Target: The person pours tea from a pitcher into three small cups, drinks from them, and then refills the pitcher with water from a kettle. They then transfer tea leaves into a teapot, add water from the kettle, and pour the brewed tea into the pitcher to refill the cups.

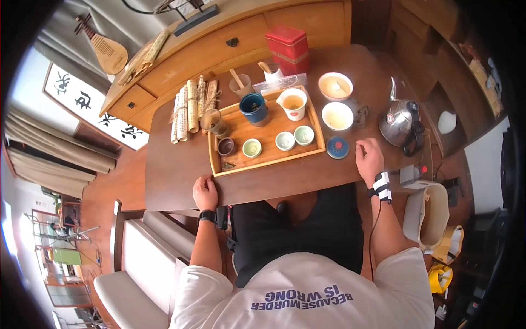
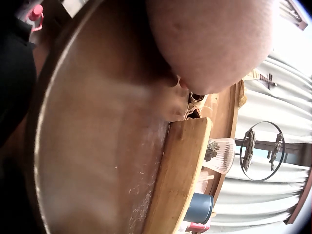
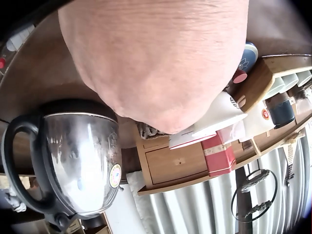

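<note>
My left hand (image 1: 205, 192) rests at the table's front edge, fingers loosely curled and holding nothing, near the wooden tray's (image 1: 268, 163) front left corner. On the tabletop right of the tray lies my right hand (image 1: 369, 159), also loosely curled around nothing. Beside it are a round blue lid (image 1: 337, 153) and a steel kettle (image 3: 78, 161) with a black handle. The tray carries a dark blue cup (image 1: 254, 116) with tea leaves, a white pitcher (image 1: 293, 114) of amber tea, and several small cups, including a pale green one (image 1: 252, 148) and a dark brown one (image 1: 226, 146).
Two white bowls stand right of the tray, the nearer bowl (image 1: 337, 125) close behind the lid. Rolled bamboo scrolls (image 1: 192, 107) lie at the left, and a red tin (image 1: 287, 49) stands at the back. A ribbed glass (image 2: 223, 156) holds dried leaves. A cabinet (image 1: 208, 57) borders the far side.
</note>
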The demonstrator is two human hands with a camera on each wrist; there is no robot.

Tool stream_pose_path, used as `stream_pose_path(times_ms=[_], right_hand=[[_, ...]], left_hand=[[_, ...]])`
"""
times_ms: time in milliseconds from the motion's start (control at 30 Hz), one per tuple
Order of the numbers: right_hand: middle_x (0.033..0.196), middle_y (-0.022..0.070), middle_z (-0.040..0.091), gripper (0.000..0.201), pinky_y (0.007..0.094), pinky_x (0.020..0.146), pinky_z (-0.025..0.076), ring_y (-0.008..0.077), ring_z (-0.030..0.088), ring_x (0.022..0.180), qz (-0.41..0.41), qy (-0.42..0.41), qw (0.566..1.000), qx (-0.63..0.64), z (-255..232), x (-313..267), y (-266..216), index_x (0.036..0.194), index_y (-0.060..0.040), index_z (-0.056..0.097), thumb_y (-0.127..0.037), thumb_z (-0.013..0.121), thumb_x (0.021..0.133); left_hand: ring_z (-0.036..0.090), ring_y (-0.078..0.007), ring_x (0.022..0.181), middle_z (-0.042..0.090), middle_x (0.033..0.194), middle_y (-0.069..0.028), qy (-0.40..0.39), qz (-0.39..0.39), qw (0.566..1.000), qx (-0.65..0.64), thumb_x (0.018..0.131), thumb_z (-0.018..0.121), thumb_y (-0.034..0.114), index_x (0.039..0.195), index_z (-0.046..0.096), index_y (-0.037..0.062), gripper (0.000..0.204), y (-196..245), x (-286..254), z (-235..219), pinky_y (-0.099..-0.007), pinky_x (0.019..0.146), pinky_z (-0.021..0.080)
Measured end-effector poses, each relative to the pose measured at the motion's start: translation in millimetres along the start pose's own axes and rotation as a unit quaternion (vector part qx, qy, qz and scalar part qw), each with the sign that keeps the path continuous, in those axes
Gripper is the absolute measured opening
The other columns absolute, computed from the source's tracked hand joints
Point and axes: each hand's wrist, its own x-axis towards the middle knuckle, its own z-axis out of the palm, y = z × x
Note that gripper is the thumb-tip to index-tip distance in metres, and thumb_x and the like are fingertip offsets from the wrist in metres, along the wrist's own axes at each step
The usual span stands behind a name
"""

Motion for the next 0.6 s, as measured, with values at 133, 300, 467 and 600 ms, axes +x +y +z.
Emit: stream_pose_path(times_ms=[133,300,467,600], right_hand=[[0.102,0.0143,0.067,0.009,0.0460,0.082,0.054,0.0380,0.066,0.095,0.011,0.013,1.000,0.008,1.7,-0.5,1.1,0.098,-0.0016,0.070,-0.004,0.069,0.090],[0.100,0.0145,0.068,0.008,0.0454,0.082,0.055,0.0378,0.067,0.094,-0.010,0.028,1.000,0.007,0.5,1.1,0.9,0.097,-0.0017,0.069,-0.004,0.069,0.090],[0.100,0.0142,0.069,0.009,0.0454,0.082,0.055,0.0371,0.067,0.094,0.001,0.033,0.999,0.002,3.5,0.7,1.7,0.097,-0.0015,0.071,-0.005,0.070,0.090],[0.101,0.0139,0.069,0.009,0.0450,0.085,0.054,0.0365,0.065,0.097,-0.027,0.045,0.998,-0.032,3.7,0.5,4.4,0.097,-0.0014,0.071,-0.005,0.070,0.089]], left_hand=[[0.070,-0.0368,0.086,0.072,0.090,-0.0167,-0.004,-0.001,1.000,0.011,0.096,0.062,0.010,0.097,0.074,0.0047,0.013,0.8,1.1,-0.5,-0.0463,0.079,0.055],[0.069,-0.0345,0.082,0.071,0.087,-0.0151,-0.004,-0.012,1.000,0.021,0.096,0.063,0.010,0.097,0.075,0.0045,0.012,3.4,0.5,0.1,-0.0448,0.077,0.054],[0.069,-0.0344,0.082,0.071,0.088,-0.0154,-0.005,-0.008,1.000,0.004,0.097,0.064,0.012,0.099,0.075,0.0049,0.013,0.6,0.6,0.0,-0.0445,0.077,0.054],[0.069,-0.0296,0.081,0.072,0.089,-0.0136,-0.004,-0.027,0.999,-0.033,0.097,0.065,0.013,0.105,0.075,0.0042,0.015,-10.4,0.1,3.8,-0.0406,0.077,0.055]])
